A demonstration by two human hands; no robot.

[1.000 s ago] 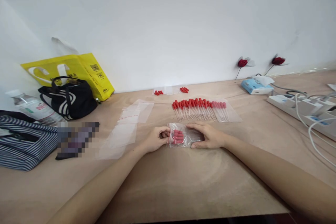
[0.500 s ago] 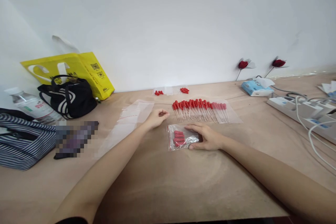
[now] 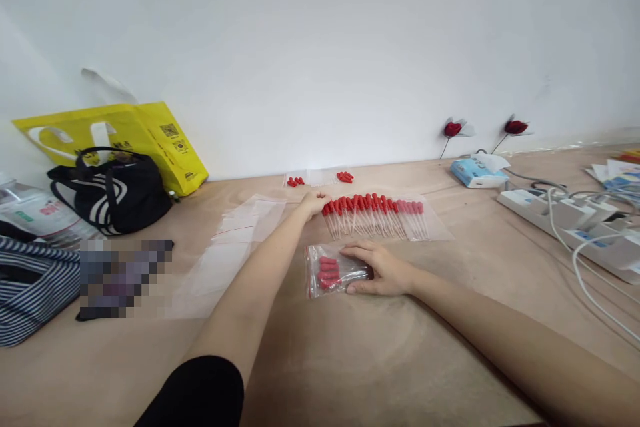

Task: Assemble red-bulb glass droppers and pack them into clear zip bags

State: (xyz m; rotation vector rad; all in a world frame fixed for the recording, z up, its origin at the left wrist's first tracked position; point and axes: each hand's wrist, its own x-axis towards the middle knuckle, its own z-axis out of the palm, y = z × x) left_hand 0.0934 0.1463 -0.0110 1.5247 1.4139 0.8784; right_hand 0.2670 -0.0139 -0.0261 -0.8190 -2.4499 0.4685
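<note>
My left hand (image 3: 316, 203) is at the left end of a row of red-tipped sticks (image 3: 370, 210), its fingers closed at the first red tip; what they hold is too small to make out. My right hand (image 3: 377, 268) rests on the table with thumb and fingers spread, over the right end of a clear zip bag (image 3: 313, 273). Inside that bag lie several red-tipped pieces (image 3: 329, 273). The right part of the row lies on or in clear plastic (image 3: 437, 223). A fan of flat clear bags (image 3: 227, 240) lies left of my left forearm.
Small red pieces in clear bags (image 3: 320, 177) lie near the wall. At left are a yellow bag (image 3: 165, 147), a black bag (image 3: 110, 193), a bottle and a striped bag (image 3: 37, 287). At right are a tissue pack (image 3: 477, 173), two red flowers and a power strip (image 3: 600, 253) with cables.
My left hand has moved forward and right to the row's left end. My right hand stays at the bag. The view has shifted slightly right.
</note>
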